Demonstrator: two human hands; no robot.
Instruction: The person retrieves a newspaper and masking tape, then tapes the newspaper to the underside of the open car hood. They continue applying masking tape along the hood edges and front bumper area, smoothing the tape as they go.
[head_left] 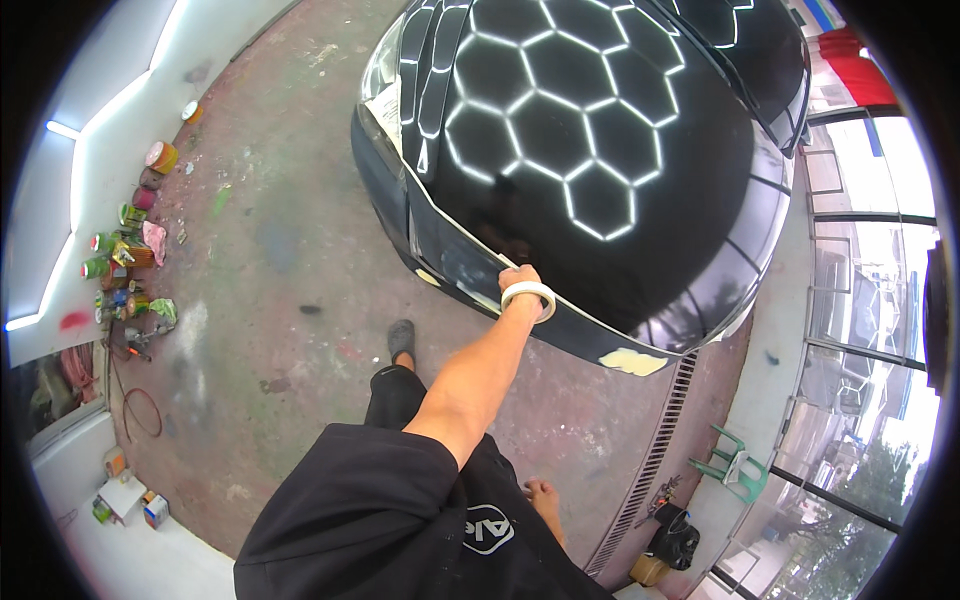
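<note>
My left hand [518, 277] is closed at the front edge of a glossy black car hood [690, 230], its fingers curled against the rim. What is between those fingers is too small to make out. A roll of white masking tape [541, 290] hangs around my left wrist like a bracelet. Along the hood's edge runs a thin pale line [460, 232], just above the dull dark bumper [385, 195]. Low beside my body, my right hand [543, 494] has its fingers curled in; anything inside it is hidden.
Paint cans [130, 250] and crumpled cloths line the left wall. A hose [142, 412] loops on the stained floor [270, 300]. A floor grate [650, 460], a green plastic chair [735, 465] and a black bag [675, 540] lie to the right. Cream filler [633, 361] marks the bumper.
</note>
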